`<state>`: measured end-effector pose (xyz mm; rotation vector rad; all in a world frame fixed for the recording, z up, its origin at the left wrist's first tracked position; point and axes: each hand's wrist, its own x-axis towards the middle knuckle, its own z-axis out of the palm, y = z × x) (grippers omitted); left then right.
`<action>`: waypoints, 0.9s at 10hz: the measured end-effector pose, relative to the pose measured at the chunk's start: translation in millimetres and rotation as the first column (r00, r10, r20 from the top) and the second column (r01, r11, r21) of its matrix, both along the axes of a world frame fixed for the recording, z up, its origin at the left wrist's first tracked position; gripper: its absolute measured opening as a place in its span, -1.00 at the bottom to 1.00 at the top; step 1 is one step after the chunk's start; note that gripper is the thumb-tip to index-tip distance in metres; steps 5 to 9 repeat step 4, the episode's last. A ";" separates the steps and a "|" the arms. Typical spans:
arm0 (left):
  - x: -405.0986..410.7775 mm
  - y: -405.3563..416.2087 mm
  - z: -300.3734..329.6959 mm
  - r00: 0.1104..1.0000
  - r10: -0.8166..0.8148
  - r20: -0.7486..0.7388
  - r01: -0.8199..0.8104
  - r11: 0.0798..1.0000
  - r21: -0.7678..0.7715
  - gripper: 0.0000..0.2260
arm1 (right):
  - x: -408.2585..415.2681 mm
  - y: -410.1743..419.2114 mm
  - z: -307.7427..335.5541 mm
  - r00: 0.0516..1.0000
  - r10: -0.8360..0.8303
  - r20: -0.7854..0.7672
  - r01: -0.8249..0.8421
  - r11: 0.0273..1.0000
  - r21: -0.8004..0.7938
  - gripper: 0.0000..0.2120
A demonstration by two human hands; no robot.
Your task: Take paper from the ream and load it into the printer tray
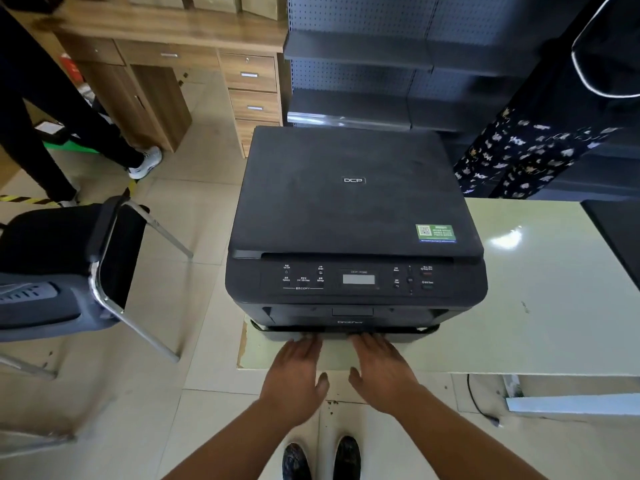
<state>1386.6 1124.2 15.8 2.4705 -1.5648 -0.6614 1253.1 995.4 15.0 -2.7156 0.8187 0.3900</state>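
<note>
Printer tray low at printer front on bench, long axis crosswise, straight ahead of both hands, left and right equally near, fingers flat together against it.

Pale beige floor tiles are spreading under everything, with a strip of yellow-and-black hazard tape lying at the left edge. A wooden desk with a stack of drawers is standing at the back left, beside dark grey perforated metal shelving that is filling the back wall. A black chair with chrome legs is sitting at the left, and overhead light is glaring off the pale green bench at the right.
</note>
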 end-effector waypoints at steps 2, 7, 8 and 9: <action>3.3 -0.1 -5.4 0.999 -0.041 0.003 0.041 0.999 0.032 -0.30 | 3.3 -7.1 -1.6 0.999 -0.026 -0.038 0.028 0.998 0.063 -0.33; 1.3 15.6 -8.9 0.999 -0.040 -0.021 0.041 0.999 0.027 -0.41 | -19.4 -9.3 3.5 0.987 -0.121 -0.106 0.143 0.965 0.221 -0.34; 1.3 15.6 -8.9 0.999 -0.040 -0.021 0.041 0.999 0.027 -0.41 | -19.4 -9.3 3.5 0.987 -0.121 -0.106 0.143 0.965 0.221 -0.34; 1.3 15.6 -8.9 0.999 -0.040 -0.021 0.041 0.999 0.027 -0.41 | -19.4 -9.3 3.5 0.987 -0.121 -0.106 0.143 0.965 0.221 -0.34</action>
